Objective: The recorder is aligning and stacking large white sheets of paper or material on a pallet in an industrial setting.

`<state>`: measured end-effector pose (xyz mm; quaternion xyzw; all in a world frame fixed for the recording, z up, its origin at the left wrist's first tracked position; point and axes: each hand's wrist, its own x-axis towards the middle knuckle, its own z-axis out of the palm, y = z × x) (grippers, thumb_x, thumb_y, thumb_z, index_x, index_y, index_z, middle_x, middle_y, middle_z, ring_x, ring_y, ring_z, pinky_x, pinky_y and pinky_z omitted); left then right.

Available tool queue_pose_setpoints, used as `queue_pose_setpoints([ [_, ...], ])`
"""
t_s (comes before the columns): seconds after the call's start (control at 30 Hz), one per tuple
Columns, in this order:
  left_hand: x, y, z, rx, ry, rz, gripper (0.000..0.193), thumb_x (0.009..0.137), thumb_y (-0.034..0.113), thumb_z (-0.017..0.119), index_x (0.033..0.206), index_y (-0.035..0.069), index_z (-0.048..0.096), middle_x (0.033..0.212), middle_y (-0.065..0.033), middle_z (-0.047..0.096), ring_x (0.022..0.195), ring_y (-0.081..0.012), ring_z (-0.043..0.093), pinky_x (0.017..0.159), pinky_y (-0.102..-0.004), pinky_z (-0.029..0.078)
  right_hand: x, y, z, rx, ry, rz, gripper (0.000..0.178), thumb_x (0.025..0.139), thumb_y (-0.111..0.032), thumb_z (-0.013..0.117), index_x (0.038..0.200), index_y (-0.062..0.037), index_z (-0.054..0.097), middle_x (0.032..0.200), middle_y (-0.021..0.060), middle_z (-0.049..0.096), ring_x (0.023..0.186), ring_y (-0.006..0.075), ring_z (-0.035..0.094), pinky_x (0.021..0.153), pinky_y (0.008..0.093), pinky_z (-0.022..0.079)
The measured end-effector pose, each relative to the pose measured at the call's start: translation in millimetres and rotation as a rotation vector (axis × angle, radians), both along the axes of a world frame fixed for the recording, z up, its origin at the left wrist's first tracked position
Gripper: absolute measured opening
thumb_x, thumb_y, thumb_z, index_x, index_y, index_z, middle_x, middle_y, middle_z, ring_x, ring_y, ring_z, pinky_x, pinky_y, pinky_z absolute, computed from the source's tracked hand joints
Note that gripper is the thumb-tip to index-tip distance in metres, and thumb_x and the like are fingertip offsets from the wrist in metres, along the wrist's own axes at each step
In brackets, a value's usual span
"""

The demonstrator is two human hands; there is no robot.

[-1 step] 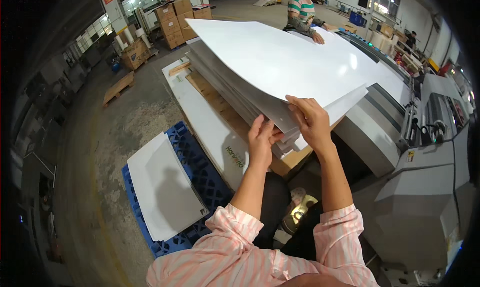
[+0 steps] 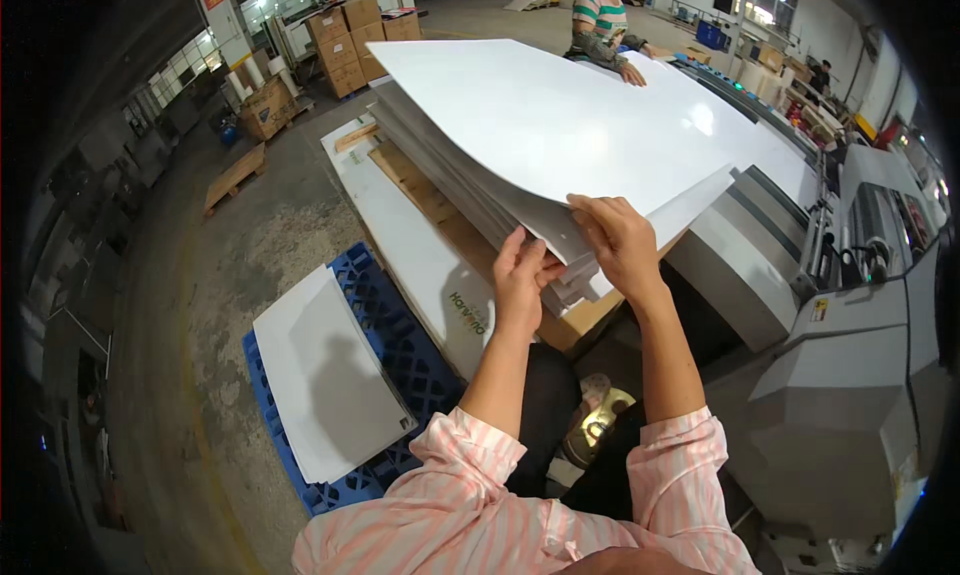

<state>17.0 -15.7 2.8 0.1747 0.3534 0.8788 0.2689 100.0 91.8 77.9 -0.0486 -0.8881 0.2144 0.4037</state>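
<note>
A large glossy white sheet (image 2: 520, 105) lies bowed on a stack of similar sheets (image 2: 450, 160), its near edge lifted. My right hand (image 2: 622, 243) is closed on that near edge, fingers on top. Just left of it, my left hand (image 2: 522, 280) is beside the sheet edges below the lifted one. Its fingers are partly curled and apart. Whether they touch a sheet I cannot tell. The stack rests on wooden boards (image 2: 410, 180) over a pale printed panel (image 2: 400, 245).
A blue plastic pallet (image 2: 375, 275) with smaller white sheets (image 2: 325, 375) lies at the left. A grey machine (image 2: 830, 375) stands close on the right. Across the stack, a person (image 2: 600, 25) in a striped top has a hand on the white surface. Cardboard boxes (image 2: 345, 45) stand behind.
The lifted sheet edge has shifted very slightly, and its near corner shows a little lower beside my left hand. My hands keep nearly the same places.
</note>
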Motion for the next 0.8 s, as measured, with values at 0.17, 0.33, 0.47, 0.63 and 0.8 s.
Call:
queue_pose_setpoints([
  [0.17, 2.6, 6.3, -1.8, -0.057, -0.048, 0.071, 0.055, 0.086, 0.016, 0.057, 0.127, -0.008, 0.03, 0.093, -0.0104, 0.054, 0.076, -0.0178, 0.059, 0.06, -0.0274, 0.052, 2.6, 13.0, -13.7, 0.135, -0.241, -0.095, 0.018, 0.08, -0.015, 0.057, 0.095, -0.0073, 0.064, 0.088, 0.0064, 0.063, 0.079, 0.0243, 0.054, 0.068, 0.034, 0.045],
  [0.33, 0.8, 6.3, 0.6, -0.187, 0.021, 0.102, 0.059, 0.086, 0.02, 0.058, 0.128, -0.01, 0.028, 0.092, -0.0095, 0.054, 0.074, -0.0168, 0.059, 0.059, -0.0275, 0.052, 9.4, 5.9, -5.3, 0.073, -0.146, 0.119, 0.018, 0.078, -0.015, 0.06, 0.093, -0.0066, 0.065, 0.087, 0.006, 0.063, 0.082, 0.0245, 0.054, 0.068, 0.0347, 0.046],
  [0.47, -4.0, 1.7, -3.0, -0.112, 0.018, 0.074, 0.053, 0.086, 0.02, 0.056, 0.125, -0.008, 0.033, 0.093, -0.009, 0.055, 0.074, -0.016, 0.059, 0.06, -0.0265, 0.051, 7.4, -6.1, -0.9, 0.208, -0.166, 0.084, 0.017, 0.076, -0.013, 0.062, 0.092, -0.0071, 0.065, 0.086, 0.0055, 0.062, 0.079, 0.0235, 0.055, 0.066, 0.033, 0.046],
  [0.63, 1.5, 6.5, 1.1, -0.024, 0.001, 0.016, 0.037, 0.086, 0.016, 0.055, 0.118, 0.0, 0.045, 0.096, -0.0073, 0.057, 0.075, -0.0162, 0.06, 0.061, -0.028, 0.051, 7.5, 3.9, -5.2, 0.112, -0.031, -0.07, 0.018, 0.071, -0.008, 0.064, 0.089, -0.0091, 0.065, 0.08, 0.0044, 0.061, 0.074, 0.023, 0.055, 0.063, 0.0315, 0.047],
  [0.8, 9.3, 14.8, 5.3, -0.27, 0.008, 0.25, 0.055, 0.083, 0.015, 0.058, 0.129, 0.012, 0.03, 0.085, -0.0047, 0.049, 0.064, -0.013, 0.048, 0.051, -0.0268, 0.046, 7.9, 12.3, -12.8, 0.147, 0.059, -0.042, 0.02, 0.068, -0.005, 0.063, 0.087, -0.0099, 0.064, 0.082, 0.0046, 0.059, 0.077, 0.0243, 0.055, 0.064, 0.0333, 0.046],
])
